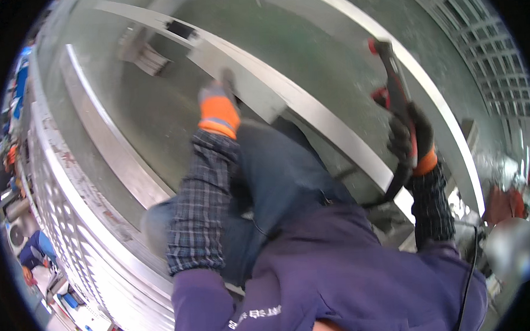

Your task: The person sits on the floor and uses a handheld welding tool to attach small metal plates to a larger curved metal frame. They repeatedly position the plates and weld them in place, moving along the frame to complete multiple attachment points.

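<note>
Through the head view I have my right hand [410, 134] clenched around the grip of a red-and-dark handheld tool [399, 85], its fingers wrapped over the lower part while the long body slants up and away beyond them to a red end. A black hose [398, 185] curves down below those fingers, near the orange cuff. My left hand [216, 98], gloved in grey and orange, is smeared by blur, and I cannot tell whether its fingers are grasping anything or loose; a dark smudge lies right against their far side. Just right of these fingers a flat metal plate [237, 81] lies along a long pale beam [319, 113], which runs diagonally between my two hands. Ahead of the left fingers and to their left, a black rectangular patch [180, 29] sits on that same beam, and a grey block [148, 59] is farther left. A second metal bar [107, 137] runs well left of them. Beyond the right fingers, a curved bright edge [417, 70] sweeps past the tool.
</note>
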`<state>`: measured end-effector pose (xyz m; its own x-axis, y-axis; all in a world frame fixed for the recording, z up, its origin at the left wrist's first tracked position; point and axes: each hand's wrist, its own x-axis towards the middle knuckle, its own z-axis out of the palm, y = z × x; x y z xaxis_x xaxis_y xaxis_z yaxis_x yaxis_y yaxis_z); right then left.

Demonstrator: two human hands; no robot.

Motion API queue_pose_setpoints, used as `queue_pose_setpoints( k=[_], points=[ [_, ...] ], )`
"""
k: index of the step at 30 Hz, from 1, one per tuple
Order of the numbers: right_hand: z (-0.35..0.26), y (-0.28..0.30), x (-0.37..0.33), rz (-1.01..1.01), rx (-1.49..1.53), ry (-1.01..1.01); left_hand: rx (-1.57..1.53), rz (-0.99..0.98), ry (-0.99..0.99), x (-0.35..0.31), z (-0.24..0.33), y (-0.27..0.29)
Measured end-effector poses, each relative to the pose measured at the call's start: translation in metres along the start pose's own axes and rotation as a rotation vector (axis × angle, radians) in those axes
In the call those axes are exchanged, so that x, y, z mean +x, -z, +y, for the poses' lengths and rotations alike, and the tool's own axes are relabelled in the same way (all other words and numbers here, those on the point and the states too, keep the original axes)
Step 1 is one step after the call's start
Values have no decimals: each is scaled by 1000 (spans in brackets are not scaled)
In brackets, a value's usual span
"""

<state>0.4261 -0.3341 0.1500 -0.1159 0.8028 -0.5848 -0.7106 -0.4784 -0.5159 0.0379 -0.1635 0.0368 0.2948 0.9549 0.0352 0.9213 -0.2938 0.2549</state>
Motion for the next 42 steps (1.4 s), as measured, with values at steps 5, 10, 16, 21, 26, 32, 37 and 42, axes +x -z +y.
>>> queue_pose_setpoints(
  k=[5,10,16,21,26,32,37,42],
  points=[
    [22,-14,9,52,-45,-42,-1024,111,509,5,-9,-47],
    [31,-18,15,105,-150,-41,-1601,45,974,5,44,11],
    [45,-18,43,139,-254,-78,-1736,67,889,-2,34,-1],
    [53,-7,55,189,-378,-49,-1702,-48,957,1,32,-10],
    [60,-20,61,145,-495,17,-1549,-96,578,-21,-6,-45],
    [60,-16,61,164,-605,28,-1747,-60,886,-9,24,-9],
    [56,-28,56,170,-588,46,-1766,35,896,-9,38,-3],
    [55,-37,55,195,-555,29,-1650,184,923,-18,44,-10]
  ],
)
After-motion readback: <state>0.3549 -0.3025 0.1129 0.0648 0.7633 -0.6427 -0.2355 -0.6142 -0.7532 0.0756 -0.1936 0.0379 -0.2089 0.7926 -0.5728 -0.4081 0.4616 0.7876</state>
